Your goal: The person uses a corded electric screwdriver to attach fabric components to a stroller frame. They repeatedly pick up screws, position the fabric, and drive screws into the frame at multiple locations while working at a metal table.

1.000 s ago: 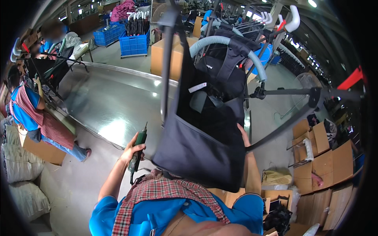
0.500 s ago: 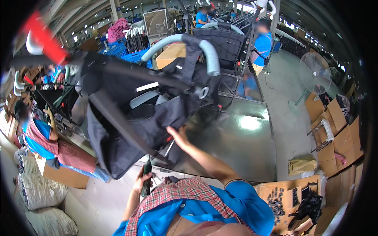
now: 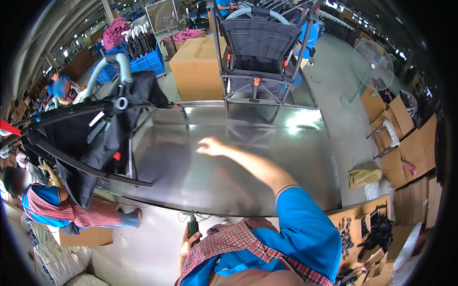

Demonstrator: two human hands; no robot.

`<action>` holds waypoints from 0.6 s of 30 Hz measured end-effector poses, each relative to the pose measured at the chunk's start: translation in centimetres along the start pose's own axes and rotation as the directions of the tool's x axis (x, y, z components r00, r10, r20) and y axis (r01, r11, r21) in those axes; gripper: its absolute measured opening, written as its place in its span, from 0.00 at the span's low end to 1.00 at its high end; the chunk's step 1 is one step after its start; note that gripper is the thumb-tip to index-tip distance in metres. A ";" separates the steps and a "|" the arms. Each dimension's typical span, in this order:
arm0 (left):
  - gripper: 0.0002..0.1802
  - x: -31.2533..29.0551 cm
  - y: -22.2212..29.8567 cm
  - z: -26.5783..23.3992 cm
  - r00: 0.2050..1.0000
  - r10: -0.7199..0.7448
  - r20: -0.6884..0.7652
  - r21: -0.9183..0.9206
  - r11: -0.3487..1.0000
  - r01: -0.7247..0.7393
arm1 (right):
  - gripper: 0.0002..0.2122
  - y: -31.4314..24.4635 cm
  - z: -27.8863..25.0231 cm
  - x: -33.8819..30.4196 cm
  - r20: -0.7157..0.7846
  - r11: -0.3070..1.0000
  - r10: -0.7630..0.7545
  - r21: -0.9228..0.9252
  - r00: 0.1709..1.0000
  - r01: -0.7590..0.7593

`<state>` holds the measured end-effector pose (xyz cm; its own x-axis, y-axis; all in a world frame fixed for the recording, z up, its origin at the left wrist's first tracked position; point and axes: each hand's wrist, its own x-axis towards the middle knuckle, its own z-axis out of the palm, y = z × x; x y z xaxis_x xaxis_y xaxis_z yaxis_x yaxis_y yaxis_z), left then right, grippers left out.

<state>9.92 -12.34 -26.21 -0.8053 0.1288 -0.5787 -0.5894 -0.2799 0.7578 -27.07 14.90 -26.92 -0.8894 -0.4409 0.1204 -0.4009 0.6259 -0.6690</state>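
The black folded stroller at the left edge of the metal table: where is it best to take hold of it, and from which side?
Probably by the grey padded handle bar of the folded stroller, coming from the table side. The bar sticks up clear of the fabric and frame tubes. The right hand is open over the table; the left hand holds a dark green tool.

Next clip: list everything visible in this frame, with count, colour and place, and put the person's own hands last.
Metal table: one, shiny grey, centre.
Stroller frame with black fabric: one, grey handle, off the table's left edge.
Upright stroller: one, dark grey, at the table's far edge.
Cardboard box: one large, brown, behind the table.
Blue crate: one, far left, holding dark parts.
Flattened cartons: several, brown, right side.
Standing fan: one, far right.
Seated person: one, blue shirt, plaid apron, lower left.
Left hand: grips a green power screwdriver below the table's near edge.
Right hand: open, above the table.
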 end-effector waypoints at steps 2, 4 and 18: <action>0.51 0.5 -0.9 1.0 0.996 -0.077 -0.054 -0.013 0.997 0.076 | 0.23 7.3 -6.8 -1.3 -0.278 0.921 0.280 0.349 0.919 -0.175; 0.51 1.3 -1.3 3.3 0.987 -0.132 -0.088 -0.094 0.988 0.124 | 0.28 15.0 -14.4 -0.6 -0.533 0.835 0.545 0.271 0.648 -0.479; 0.51 8.8 -3.1 11.7 0.993 -0.045 0.113 0.189 0.982 0.023 | 0.20 20.5 -23.4 -3.8 -0.781 0.988 0.113 0.022 0.614 -0.154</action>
<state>3.94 0.79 -30.08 -0.7799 0.2478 -0.5748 -0.6096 -0.0924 0.7873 -37.00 44.48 -23.89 -0.7628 0.3030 0.5713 -0.2538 0.6723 -0.6954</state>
